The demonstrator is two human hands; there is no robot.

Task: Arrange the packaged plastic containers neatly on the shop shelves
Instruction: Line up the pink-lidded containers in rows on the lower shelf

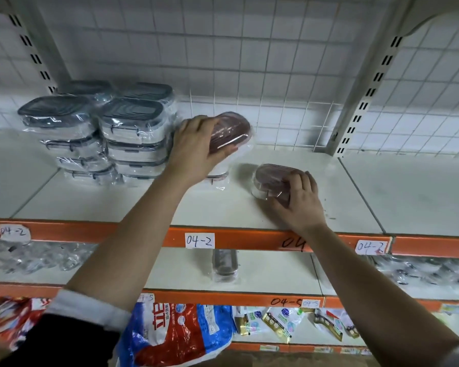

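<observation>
Down low, bright bags [170, 332] lie on the bottom shelf. One wrapped box [224, 263] sits alone on the middle shelf.

Higher up, on the white shelf [117, 205], both hands are busy. The right hand [301, 201] has its fingers curled round the low pink box [272, 178], which sits on the shelf. The left hand [196, 147] grips the top pink box [229, 129] on a small pile, just beside the grey-lid piles [133, 123].

This looks like the stacking step. Next, the low pink box likely needs lifting onto the pile, lined up straight.

The left hand hides most of the pile under it, so I cannot count its boxes. The back grey piles are blurry.
</observation>
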